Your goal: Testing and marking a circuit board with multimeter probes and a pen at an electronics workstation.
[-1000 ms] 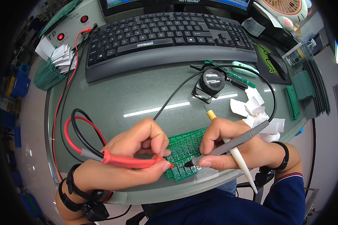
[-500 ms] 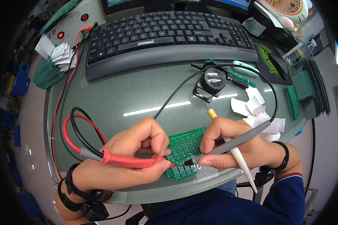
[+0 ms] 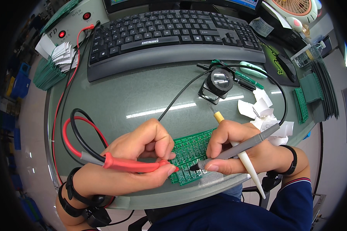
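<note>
A green circuit board panel point(image 3: 191, 148) full of small parts lies near the desk's front edge. My left hand point(image 3: 140, 140) is closed around a red test probe point(image 3: 129, 164), whose red tip points at the board's lower rows. From the right, my right hand point(image 3: 235, 134) grips a grey test probe point(image 3: 246, 148) with a black tip, close beside the red one. A slim tapered white tool point(image 3: 250, 175) with a yellow collar and a thin metal end also rests in my right hand. Whether the probe points touch the board is too small to tell.
A black keyboard point(image 3: 173, 36) spans the back. Beyond the board stands a black loupe point(image 3: 219, 81), near pens point(image 3: 246, 79) and torn white paper point(image 3: 264, 111). Red and black leads point(image 3: 76, 69) run down the left side. Circuit boards point(image 3: 322, 88) stand stacked at right.
</note>
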